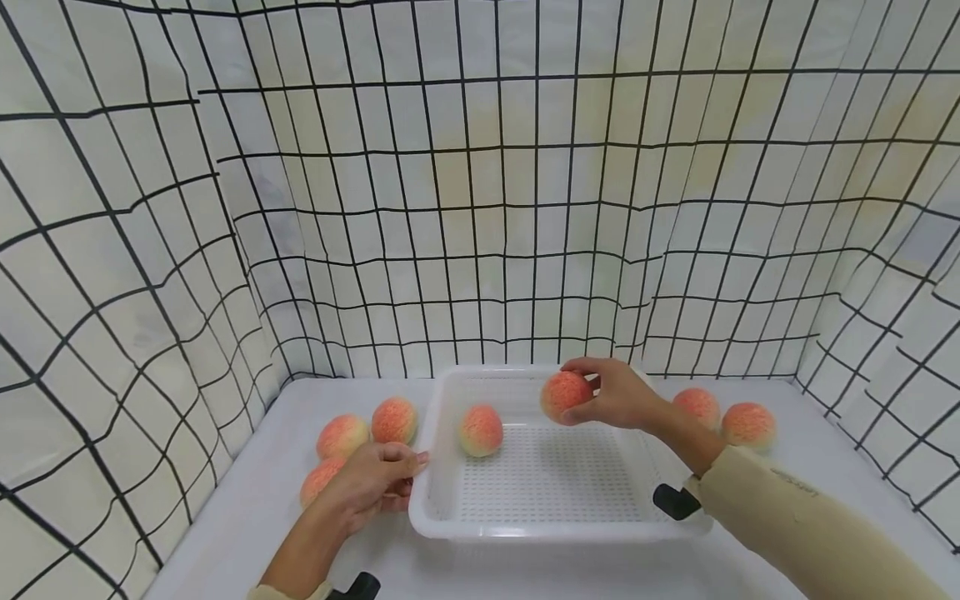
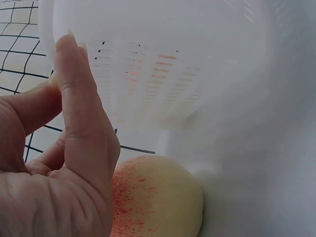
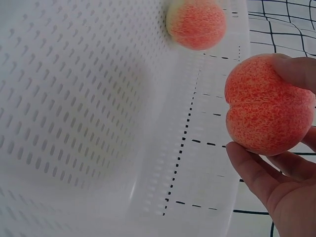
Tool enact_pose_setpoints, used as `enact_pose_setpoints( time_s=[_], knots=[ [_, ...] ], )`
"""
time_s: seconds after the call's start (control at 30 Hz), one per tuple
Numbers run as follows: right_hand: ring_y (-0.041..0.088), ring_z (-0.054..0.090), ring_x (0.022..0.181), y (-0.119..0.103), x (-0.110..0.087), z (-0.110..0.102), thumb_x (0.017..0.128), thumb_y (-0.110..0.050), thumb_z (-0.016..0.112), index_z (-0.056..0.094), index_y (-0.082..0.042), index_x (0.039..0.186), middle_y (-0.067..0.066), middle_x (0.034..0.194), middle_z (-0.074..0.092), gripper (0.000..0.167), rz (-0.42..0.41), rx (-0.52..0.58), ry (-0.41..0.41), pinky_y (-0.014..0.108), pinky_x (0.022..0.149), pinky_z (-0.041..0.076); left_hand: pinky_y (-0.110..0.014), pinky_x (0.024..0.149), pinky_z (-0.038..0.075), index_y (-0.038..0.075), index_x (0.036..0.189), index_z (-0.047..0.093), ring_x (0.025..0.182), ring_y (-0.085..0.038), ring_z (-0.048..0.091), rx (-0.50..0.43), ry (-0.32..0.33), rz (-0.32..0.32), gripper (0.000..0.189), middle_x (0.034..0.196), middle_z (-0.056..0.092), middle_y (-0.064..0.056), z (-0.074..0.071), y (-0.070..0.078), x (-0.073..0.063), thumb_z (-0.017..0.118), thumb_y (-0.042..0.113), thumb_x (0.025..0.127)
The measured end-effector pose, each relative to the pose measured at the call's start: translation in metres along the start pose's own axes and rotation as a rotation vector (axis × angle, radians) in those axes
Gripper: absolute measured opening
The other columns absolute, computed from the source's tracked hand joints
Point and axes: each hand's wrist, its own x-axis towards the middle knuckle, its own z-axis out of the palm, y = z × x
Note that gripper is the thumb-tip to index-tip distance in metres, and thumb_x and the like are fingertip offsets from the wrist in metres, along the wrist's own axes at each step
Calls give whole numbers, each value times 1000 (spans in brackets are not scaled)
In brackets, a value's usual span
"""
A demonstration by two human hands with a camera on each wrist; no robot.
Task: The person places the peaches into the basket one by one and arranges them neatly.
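A peach (image 1: 566,396) is held by my right hand (image 1: 618,396), thumb on one side and fingers on the other, over the far part of a white plastic basket (image 1: 558,531). The right wrist view shows the same red peach (image 3: 269,106) between thumb and fingertips, above the slotted basket wall. One other peach (image 1: 481,431) lies inside the basket at the left. My left hand (image 1: 371,483) pinches the basket's left rim, with the thumb at the top edge and fingers along the outer wall. Below that hand, the left wrist view has a pale peach (image 2: 160,197).
To the left of the basket sit several peaches, among them one peach (image 1: 394,420) near its wall. Two more, a nearer peach (image 1: 748,426) and a peach (image 1: 697,407) partly behind my right forearm, lie at the right. Black-gridded white fabric (image 1: 525,208) walls surround the white table (image 1: 247,533).
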Motion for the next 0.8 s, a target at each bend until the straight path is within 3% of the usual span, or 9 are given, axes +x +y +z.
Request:
enact_pose_setpoints(
  time_s=[0.8],
  knots=[
    [24, 65, 110, -6, 19, 27, 74, -18, 94, 67, -17, 134, 5, 131, 67, 66, -10, 3, -46, 35, 84, 62, -28, 67, 62, 7, 90, 69, 73, -15, 62, -12, 12, -5, 21, 84, 68, -3, -1, 1, -1, 76, 26, 97]
  ],
)
